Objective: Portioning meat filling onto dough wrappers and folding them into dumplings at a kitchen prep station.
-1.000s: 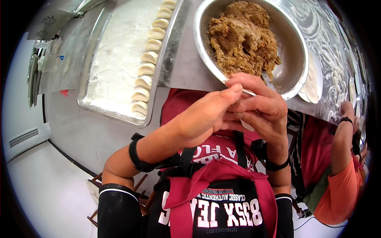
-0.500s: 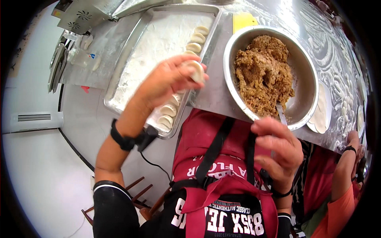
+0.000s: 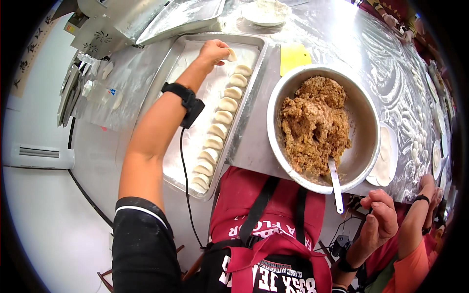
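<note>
My left hand [image 3: 213, 52] pinches a folded dumpling [image 3: 231, 54] over the far end of a floured metal tray [image 3: 188, 191]. Along the tray's right side runs a row of several pale dumplings [image 3: 223, 117], the held one just beyond its far end. My right hand [image 3: 378, 217], empty with fingers loosely curled and apart, hovers off the table's front edge. Nearest to it is a white-handled utensil [image 3: 336, 188], leaning out of a large steel bowl [image 3: 370, 112]. Brown minced filling [image 3: 315, 122] heaps up in the bowl.
A yellow scraper [image 3: 294, 58] lies behind the bowl. Right of it sit flat dough wrappers [image 3: 383, 158] on a white plate. A co-worker's arm [image 3: 415, 219] is close on the right; small dough pieces [image 3: 416, 146] dot the floured table. Another tray [image 3: 181, 22] stands at the back left.
My left hand has carried the dumpling away from me to the row's far end. My right hand has moved right and nearer to me, away from the bowl.
</note>
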Tool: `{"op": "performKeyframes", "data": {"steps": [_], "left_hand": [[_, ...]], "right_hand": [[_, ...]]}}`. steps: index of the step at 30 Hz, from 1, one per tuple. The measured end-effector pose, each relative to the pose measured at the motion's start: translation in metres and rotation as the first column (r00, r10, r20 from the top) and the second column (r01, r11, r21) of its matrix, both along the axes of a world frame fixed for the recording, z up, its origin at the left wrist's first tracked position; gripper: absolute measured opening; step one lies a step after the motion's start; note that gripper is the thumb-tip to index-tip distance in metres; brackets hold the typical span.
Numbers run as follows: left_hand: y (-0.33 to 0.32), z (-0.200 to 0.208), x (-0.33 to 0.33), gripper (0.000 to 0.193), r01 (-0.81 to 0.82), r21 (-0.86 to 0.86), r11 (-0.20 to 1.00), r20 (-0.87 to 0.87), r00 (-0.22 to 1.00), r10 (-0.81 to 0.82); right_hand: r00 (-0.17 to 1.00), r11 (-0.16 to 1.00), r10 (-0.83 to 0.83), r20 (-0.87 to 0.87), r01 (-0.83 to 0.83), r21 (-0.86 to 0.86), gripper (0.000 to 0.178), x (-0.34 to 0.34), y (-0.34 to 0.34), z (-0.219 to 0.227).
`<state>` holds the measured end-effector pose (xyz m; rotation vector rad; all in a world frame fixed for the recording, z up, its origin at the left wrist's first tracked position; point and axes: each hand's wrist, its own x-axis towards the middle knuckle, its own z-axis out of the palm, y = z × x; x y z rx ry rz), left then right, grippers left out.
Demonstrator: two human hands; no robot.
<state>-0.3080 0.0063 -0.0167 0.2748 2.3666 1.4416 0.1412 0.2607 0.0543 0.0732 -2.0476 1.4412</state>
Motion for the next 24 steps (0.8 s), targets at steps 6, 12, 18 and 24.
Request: {"op": "performKeyframes", "data": {"steps": [6,12,18,24], "left_hand": [[0.037,-0.026,-0.009,0.022,-0.036,-0.066,0.997,-0.046,0.998,0.033],[0.041,-0.039,-0.009,0.028,0.049,-0.375,0.926,-0.280,0.946,-0.163],[0.043,-0.044,-0.009,0.027,0.088,-0.294,0.952,-0.292,0.940,-0.178],[0.043,-0.048,-0.011,0.023,0.044,-0.242,0.969,-0.354,0.926,-0.130]], "right_hand": [[0.996,0.997,-0.071,0.049,0.072,-0.039,0.019,0.004,0.009,-0.012],[0.994,0.995,-0.087,0.062,0.090,-0.046,0.018,-0.003,0.010,-0.015],[0.991,0.993,-0.109,0.079,0.112,-0.031,0.015,-0.003,0.014,-0.013],[0.987,0.990,-0.126,0.101,0.132,-0.053,0.016,-0.004,0.018,-0.016]]}}
